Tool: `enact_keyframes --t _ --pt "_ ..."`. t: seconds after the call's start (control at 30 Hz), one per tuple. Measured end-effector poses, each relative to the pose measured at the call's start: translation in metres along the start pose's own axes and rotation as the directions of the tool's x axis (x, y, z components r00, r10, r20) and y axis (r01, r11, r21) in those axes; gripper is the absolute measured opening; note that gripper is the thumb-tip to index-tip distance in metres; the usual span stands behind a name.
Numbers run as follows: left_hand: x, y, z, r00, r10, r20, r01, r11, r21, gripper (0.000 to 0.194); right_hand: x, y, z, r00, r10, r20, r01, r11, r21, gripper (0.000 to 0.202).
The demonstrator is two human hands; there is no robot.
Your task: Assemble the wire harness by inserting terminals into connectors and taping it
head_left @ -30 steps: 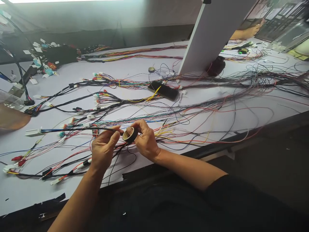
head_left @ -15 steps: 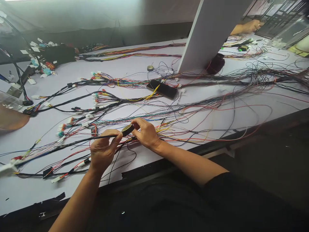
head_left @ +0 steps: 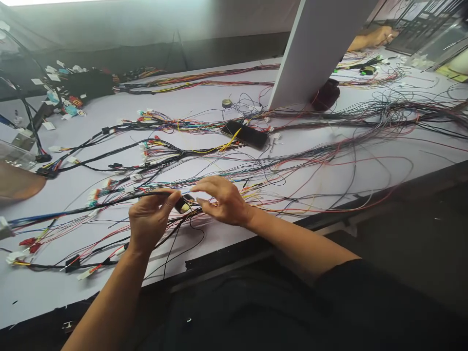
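Observation:
My left hand [head_left: 148,217] is closed around a black-taped wire bundle [head_left: 120,199], pinching it between thumb and fingers. By the left thumb tip, a roll of black tape [head_left: 182,205] sits tilted against the bundle. My right hand [head_left: 228,202] is just right of the roll, thumb and fingers parted, with nothing visible between them. Loose wires [head_left: 252,195] in yellow, red and black run beneath and behind this hand. At the far left, the held bundle ends in a pale connector [head_left: 5,228].
More wire harnesses [head_left: 183,152] with connectors lie across the white table [head_left: 204,246]. A black phone-like slab [head_left: 245,134] and another tape roll [head_left: 226,103] lie farther back. A grey upright panel [head_left: 307,53] stands behind. Another person's hand [head_left: 378,36] is at the far right.
My right hand has come off the tape roll, its fingers spreading. The roll has tipped downward beside my left thumb. My left hand and the bundle have shifted slightly left, with the bundle's far end raised.

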State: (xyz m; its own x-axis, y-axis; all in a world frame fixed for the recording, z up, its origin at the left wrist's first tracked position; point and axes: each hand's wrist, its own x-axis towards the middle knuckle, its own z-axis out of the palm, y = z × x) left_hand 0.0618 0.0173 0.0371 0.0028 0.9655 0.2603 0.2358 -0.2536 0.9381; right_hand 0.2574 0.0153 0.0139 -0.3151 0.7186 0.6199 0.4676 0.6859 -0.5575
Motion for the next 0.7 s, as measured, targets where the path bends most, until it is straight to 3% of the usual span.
enact_keyframes --t 0.13,0.23,0.33,0.5,0.6,0.7 --pt "0.002 0.006 0.006 0.99 -0.107 -0.087 0.102 0.993 -0.064 0.018 0.001 -0.021 0.01 0.993 -0.109 0.043 0.116 0.972 -0.204 0.023" --pt "0.004 0.011 0.008 0.987 -0.149 -0.068 0.139 0.981 -0.132 0.018 0.007 -0.027 0.026 0.999 -0.044 0.021 0.048 0.945 -0.323 0.015" --pt "0.003 0.016 0.008 0.984 -0.173 -0.048 0.162 0.971 -0.174 0.017 0.008 -0.029 0.036 0.995 -0.006 -0.1 -0.028 0.943 -0.333 0.012" --pt "0.001 0.01 0.007 0.967 -0.221 -0.124 0.182 0.947 -0.265 0.016 -0.003 -0.033 0.032 0.971 0.058 -0.234 -0.086 0.99 -0.112 0.008" --pt "0.0 0.002 0.01 0.962 -0.23 -0.148 0.166 0.921 -0.352 0.017 -0.007 -0.035 0.031 0.886 0.324 -0.333 -0.279 0.944 0.176 0.01" --pt "-0.003 -0.002 0.012 0.957 -0.261 -0.125 0.188 0.889 -0.417 0.018 -0.008 -0.034 0.032 0.782 0.574 -0.244 -0.463 0.796 0.39 0.016"
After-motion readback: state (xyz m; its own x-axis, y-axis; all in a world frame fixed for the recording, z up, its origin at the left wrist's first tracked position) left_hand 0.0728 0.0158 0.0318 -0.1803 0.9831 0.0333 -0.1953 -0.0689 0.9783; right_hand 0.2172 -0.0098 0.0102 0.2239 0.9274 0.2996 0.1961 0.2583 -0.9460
